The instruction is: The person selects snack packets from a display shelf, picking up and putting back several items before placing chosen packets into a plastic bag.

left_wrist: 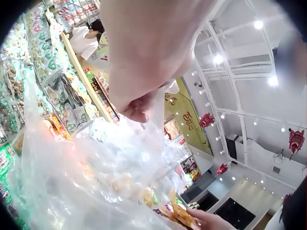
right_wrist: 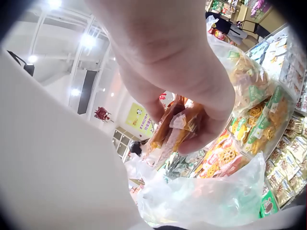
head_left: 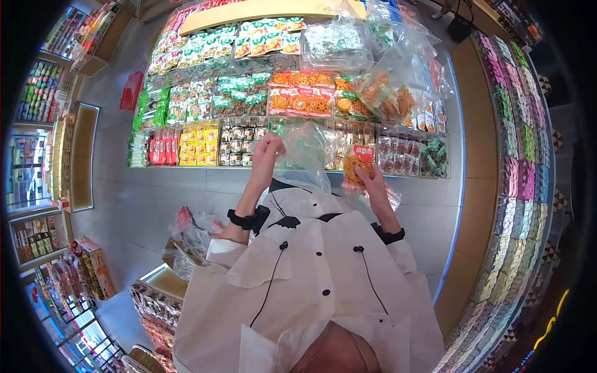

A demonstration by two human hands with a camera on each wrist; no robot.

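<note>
My left hand point(head_left: 268, 150) pinches the edge of a clear plastic bag point(head_left: 309, 152), which hangs down in front of the shelf. In the left wrist view the bag point(left_wrist: 86, 177) spreads wide below my curled fingers. To the right of the bag, my right hand point(head_left: 374, 185) grips small snack packets point(head_left: 356, 165) with a red label and orange, lattice-like pieces. The right wrist view shows at least two packets point(right_wrist: 180, 125) side by side between thumb and fingers, above the plastic.
A tiered display point(head_left: 249, 133) of snack packets stands ahead. A large clear bag point(head_left: 395, 87) with orange snacks rests on its right side. Crumpled plastic point(head_left: 194, 227) lies at lower left, and a long packet shelf point(head_left: 513, 143) lines the right. Another person point(left_wrist: 86, 40) stands beyond the display.
</note>
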